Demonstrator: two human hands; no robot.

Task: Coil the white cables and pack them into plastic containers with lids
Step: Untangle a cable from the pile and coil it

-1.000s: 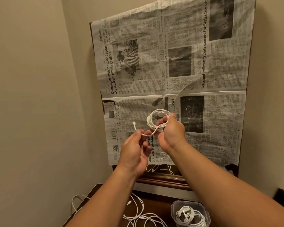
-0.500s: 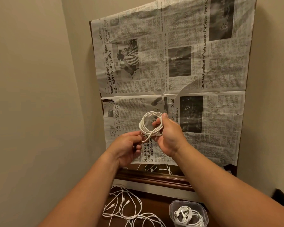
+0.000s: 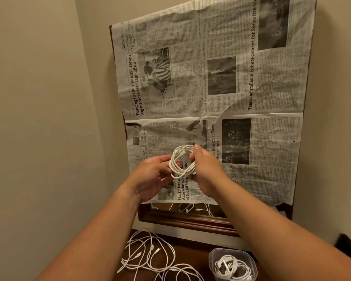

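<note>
**White cable coil held up in both hands**

White cable coil (image 3: 183, 161) is in mid-air, in front of the lower newspaper sheet. Right hand (image 3: 208, 175) grips the coil's right side, fingers curled round the bundled loops, thumb tip at the top. Left hand (image 3: 152, 177), palm up, pinches the coil's left edge between thumb and curled fingers. Both forearms reach in from the bottom of view.

Below the hands is a dark wooden table (image 3: 190, 250). Loose cables (image 3: 150, 258) lie tangled on it at left. A clear plastic container (image 3: 212, 258) stands open-topped at right, with a packed cable (image 3: 233, 266) coiled inside. The two are near each other but apart.

Behind, a newspaper (image 3: 251, 88) covers most of a wooden frame (image 3: 186, 221) leaning on the beige wall (image 3: 39, 118). White cable shows in the uncovered strip at its foot.
</note>
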